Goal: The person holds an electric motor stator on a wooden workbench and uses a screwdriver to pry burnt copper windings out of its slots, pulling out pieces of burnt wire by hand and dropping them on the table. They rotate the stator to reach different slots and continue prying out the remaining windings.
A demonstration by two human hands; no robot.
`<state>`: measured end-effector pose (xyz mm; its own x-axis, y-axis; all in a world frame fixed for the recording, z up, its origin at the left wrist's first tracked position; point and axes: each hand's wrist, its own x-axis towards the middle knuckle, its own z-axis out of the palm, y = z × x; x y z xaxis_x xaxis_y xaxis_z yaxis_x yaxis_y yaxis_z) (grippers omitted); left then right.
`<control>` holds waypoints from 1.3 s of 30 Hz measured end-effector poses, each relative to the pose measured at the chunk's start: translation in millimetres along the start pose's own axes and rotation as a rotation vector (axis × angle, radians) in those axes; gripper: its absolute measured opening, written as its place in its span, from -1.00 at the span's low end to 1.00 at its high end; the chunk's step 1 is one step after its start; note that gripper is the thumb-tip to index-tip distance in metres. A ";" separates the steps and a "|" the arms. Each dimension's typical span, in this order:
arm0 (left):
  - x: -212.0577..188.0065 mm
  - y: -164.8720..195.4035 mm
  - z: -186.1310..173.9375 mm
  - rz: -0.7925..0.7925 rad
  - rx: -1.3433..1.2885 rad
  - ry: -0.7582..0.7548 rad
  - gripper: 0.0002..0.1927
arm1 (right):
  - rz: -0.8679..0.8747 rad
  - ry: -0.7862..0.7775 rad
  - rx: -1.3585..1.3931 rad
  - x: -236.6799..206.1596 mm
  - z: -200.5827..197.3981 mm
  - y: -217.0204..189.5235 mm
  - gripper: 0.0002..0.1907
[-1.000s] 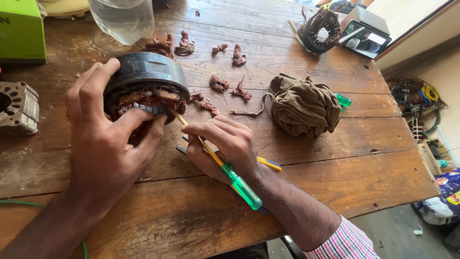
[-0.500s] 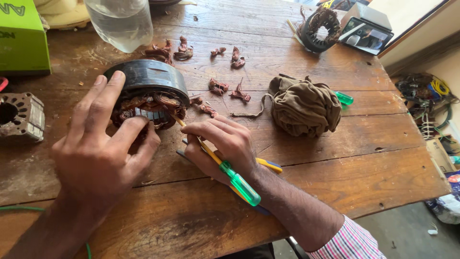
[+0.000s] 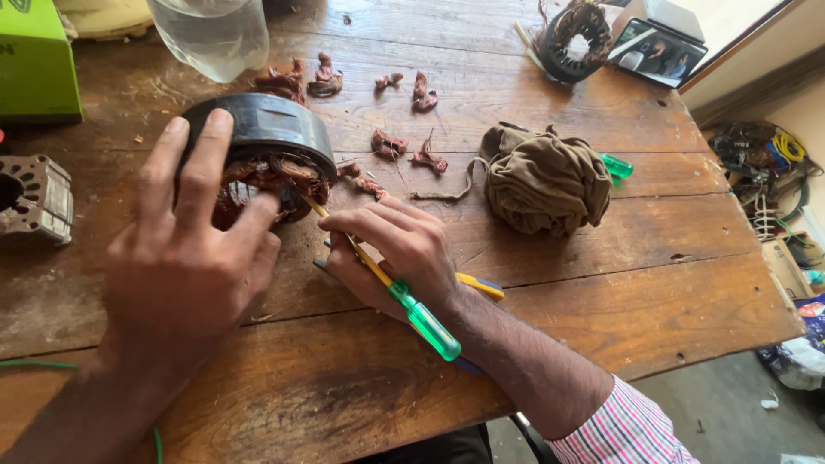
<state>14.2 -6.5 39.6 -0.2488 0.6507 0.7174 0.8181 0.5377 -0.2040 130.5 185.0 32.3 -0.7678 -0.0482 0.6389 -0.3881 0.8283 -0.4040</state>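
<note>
Left hand (image 3: pixel 185 258) clamps round black motor stator (image 3: pixel 262 146), steadying it on wooden bench (image 3: pixel 601 283); right hand (image 3: pixel 395 258) grips green-handled screwdriver (image 3: pixel 404 301), tip into copper windings (image 3: pixel 275 176).

Head camera, looking steeply down, close over table (image 3: pixel 601 283)

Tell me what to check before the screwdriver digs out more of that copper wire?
1. Left hand steadies the black motor ring: ok.
2. Right hand grips the green-handled screwdriver: ok.
3. Screwdriver tip sits in the copper windings: cannot tell, the thumb hides it.
4. Left fingers clear of the tip: not ok, the thumb lies right beside it.
5. Brown cloth out of the way: ok.
6. Water bottle stands apart from the ring: ok.
</note>
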 end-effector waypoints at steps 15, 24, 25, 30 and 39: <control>-9.1 1.1 16.5 -0.069 0.071 -0.168 -0.65 | 0.038 0.044 0.043 7.4 2.7 -5.5 -0.82; -13.4 -2.1 18.0 -0.146 -0.187 -0.153 -0.71 | 0.017 0.002 0.031 3.2 4.1 -1.0 -0.85; -13.2 -2.1 18.3 -0.144 -0.201 -0.144 -0.70 | 0.036 -0.004 0.038 2.7 3.8 -1.0 -0.85; -14.8 -1.0 20.2 -0.148 -0.283 -0.135 -0.65 | 0.113 -0.025 0.099 3.1 2.5 -1.2 -0.84; -16.3 -2.3 23.5 -0.164 -0.256 -0.160 -0.57 | 0.236 -0.043 0.238 6.6 3.0 -3.8 -0.84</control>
<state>4.2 -5.7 12.7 -0.4493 0.6536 0.6091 0.8589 0.5035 0.0934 125.4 179.8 36.1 -0.8695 0.1014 0.4835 -0.3016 0.6661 -0.6821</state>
